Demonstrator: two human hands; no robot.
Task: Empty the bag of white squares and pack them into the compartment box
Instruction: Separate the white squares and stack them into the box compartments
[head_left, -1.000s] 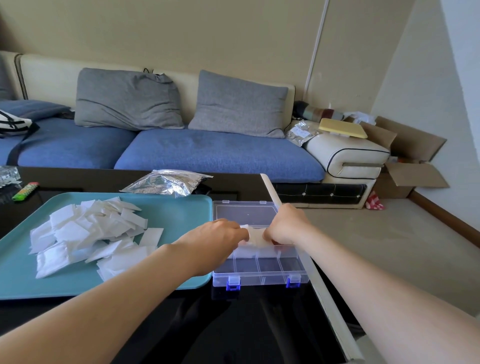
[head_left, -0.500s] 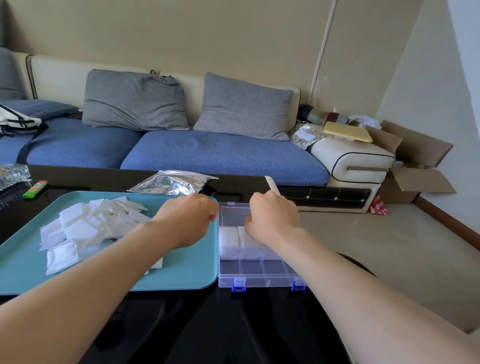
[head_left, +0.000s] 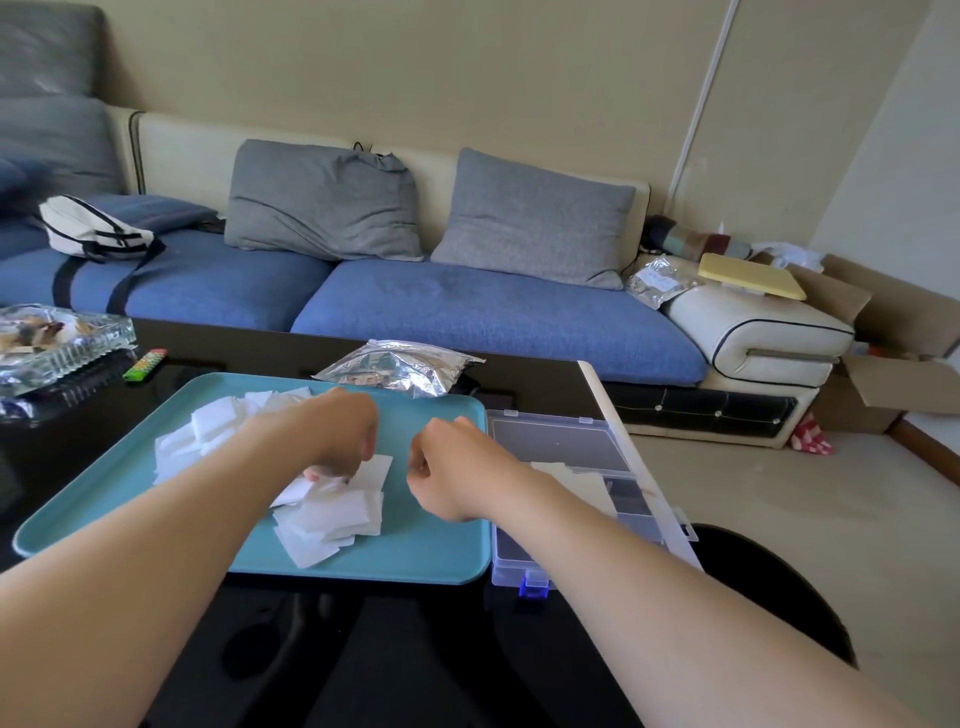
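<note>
Because tipped out loose for easy grabbing, white squares (head_left: 332, 512) in a heap centre-left on teal tray (head_left: 415, 569), atop glossy black table (head_left: 374, 654). Thin, flat, matte, soft-looking; fanned and overlapping, so prob. slide when picked.

L hand (head_left: 337, 436) down on the pile, fingers curled, tips at a square. Seems to pinch it, grip partly hidden by knuckles. R hand (head_left: 447, 470) just beside, over bare tray btw pile & box, curled in a loose fist, nothing in it; likely kept close for next pick.

Compartment box (head_left: 522, 569) touching tray's R edge, hence short carry. Clear hard plastic, blue latches (head_left: 535, 592), lid (head_left: 550, 441) laid back flat. Some squares already inside; which compartment unclear.

Beyond tray: crinkled foil bag (head_left: 400, 366), flat, appar. emptied. Farther: blue sofa (head_left: 467, 312).
</note>
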